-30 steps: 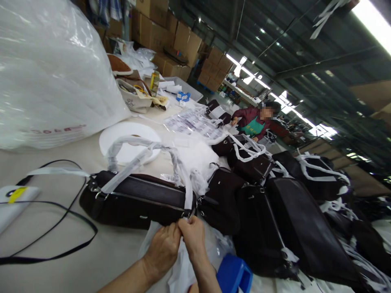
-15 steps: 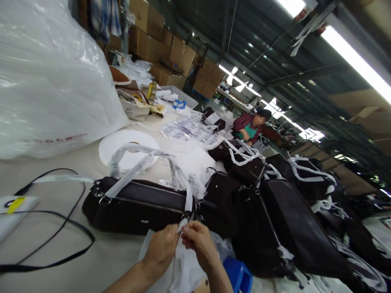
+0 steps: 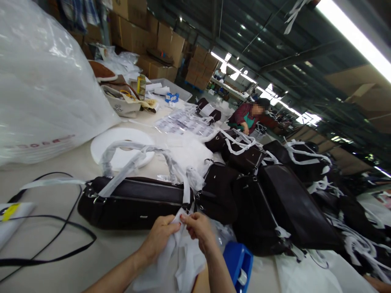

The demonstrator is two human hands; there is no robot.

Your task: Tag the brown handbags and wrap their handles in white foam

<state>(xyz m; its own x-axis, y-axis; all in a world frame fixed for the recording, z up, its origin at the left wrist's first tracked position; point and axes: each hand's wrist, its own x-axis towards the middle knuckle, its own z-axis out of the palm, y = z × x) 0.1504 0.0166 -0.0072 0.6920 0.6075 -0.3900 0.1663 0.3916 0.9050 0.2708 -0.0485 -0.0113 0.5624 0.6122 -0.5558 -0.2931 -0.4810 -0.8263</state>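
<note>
A black bag (image 3: 137,209) lies on the table in front of me, its handles wrapped in pale film. At its right end my left hand (image 3: 163,234) pinches a strip of thin white wrapping (image 3: 171,248). My right hand (image 3: 198,228) is closed on the same wrapping, fingertips close to the left ones, just below the bag's metal ring. The wrapping hangs down between my wrists. What lies under my fingertips is too small to tell.
Several dark bags (image 3: 284,203) are piled to the right. A blue tape dispenser (image 3: 238,264) is beside my right forearm. At left are a large plastic sack (image 3: 49,89), a white roll (image 3: 122,148) and black cords (image 3: 73,219). A person (image 3: 249,116) works farther back.
My hands have shifted slightly apart, and more of the white wrapping is spread between and below them. The whole view has moved a little.
</note>
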